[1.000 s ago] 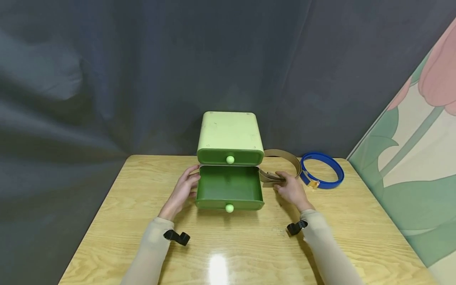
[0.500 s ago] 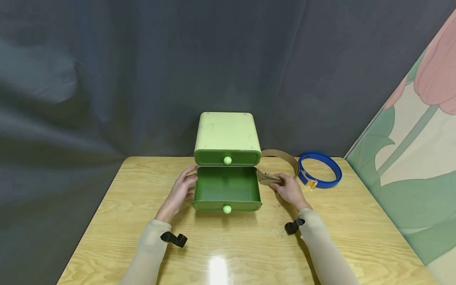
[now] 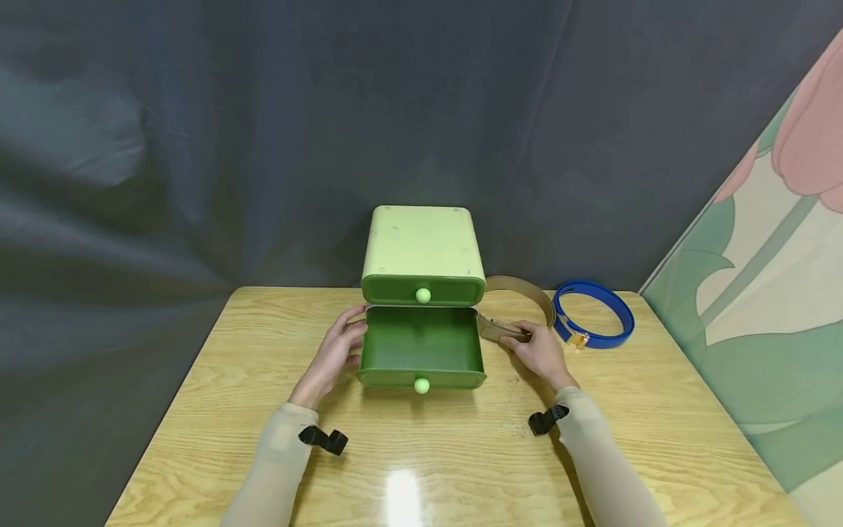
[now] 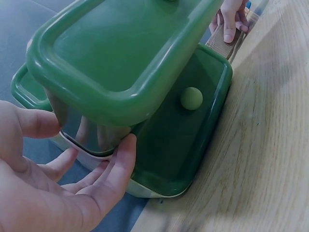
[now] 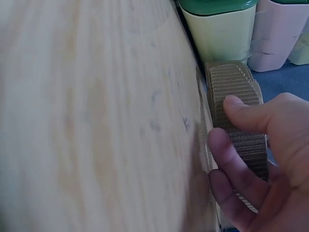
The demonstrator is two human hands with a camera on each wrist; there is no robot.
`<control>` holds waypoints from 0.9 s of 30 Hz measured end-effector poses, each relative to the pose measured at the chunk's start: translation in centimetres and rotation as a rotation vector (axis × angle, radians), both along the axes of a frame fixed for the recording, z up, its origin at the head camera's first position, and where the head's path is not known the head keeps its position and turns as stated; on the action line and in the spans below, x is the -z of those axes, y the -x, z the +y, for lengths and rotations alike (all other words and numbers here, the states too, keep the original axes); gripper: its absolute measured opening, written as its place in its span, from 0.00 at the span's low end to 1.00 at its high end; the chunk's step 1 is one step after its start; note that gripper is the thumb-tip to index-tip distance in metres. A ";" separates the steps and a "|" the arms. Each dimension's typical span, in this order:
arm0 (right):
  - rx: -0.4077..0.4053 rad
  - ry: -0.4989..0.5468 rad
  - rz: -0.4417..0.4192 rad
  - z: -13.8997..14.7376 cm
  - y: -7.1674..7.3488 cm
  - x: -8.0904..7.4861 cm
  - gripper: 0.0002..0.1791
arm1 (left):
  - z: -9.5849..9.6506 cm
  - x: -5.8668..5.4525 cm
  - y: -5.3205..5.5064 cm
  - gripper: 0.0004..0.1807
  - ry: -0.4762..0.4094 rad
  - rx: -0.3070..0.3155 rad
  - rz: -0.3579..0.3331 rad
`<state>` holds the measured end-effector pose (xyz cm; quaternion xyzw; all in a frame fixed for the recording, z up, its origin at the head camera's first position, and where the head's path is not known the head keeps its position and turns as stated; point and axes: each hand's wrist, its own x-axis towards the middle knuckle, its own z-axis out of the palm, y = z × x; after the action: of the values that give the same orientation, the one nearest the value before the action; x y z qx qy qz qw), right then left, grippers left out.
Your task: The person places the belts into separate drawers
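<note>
A small light-green drawer unit (image 3: 421,241) stands at the back of the table with its green middle drawer (image 3: 388,379) pulled out; nothing shows inside. My left hand (image 3: 327,362) is at the left side of that drawer, with relaxed fingertips (image 4: 126,147) touching the edge of the pink tier in the left wrist view. To the right of the unit lies a coiled brown woven belt (image 3: 536,294). My right hand (image 3: 541,357) pinches its near part between thumb and fingers. In the right wrist view the thumb presses the ribbed webbing (image 5: 231,84).
A coiled blue belt (image 3: 606,342) with a gold buckle (image 3: 579,339) lies right of the brown one. Behind the wooden table (image 3: 421,468) hangs a dark curtain (image 3: 316,146), and a flower-patterned panel (image 3: 777,293) borders the right side.
My right hand has gathered the near strands of the brown belt closer together in its fingers. My left hand and the drawer unit stay in place.
</note>
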<state>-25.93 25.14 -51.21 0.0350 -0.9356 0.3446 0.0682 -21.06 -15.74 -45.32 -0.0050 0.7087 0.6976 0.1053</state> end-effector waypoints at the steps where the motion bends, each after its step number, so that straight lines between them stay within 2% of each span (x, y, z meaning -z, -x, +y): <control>1: -0.002 0.005 0.014 0.0 -0.1 0.0 0.17 | 0.0 0.0 0.0 0.32 0.000 0.000 0.001; 6: 0.024 0.047 0.059 0.0 -0.5 -0.4 0.18 | 0.0 -0.1 0.0 0.33 0.000 -0.002 0.005; 14: 0.051 0.137 0.014 -0.1 -1.2 -0.5 0.15 | 0.1 0.0 0.0 0.32 -0.004 -0.007 0.001; 20: 0.040 0.176 0.044 -0.1 -1.7 -0.9 0.17 | 0.0 -0.2 -0.1 0.32 0.002 0.003 0.010; 27: 0.049 0.148 0.074 -0.1 -2.4 -1.7 0.19 | 0.1 -0.2 -0.1 0.32 0.005 0.016 0.015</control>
<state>-23.49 25.07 -49.54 0.0196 -0.9049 0.4097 0.1136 -20.95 -15.68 -45.16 0.0055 0.7113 0.6949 0.1057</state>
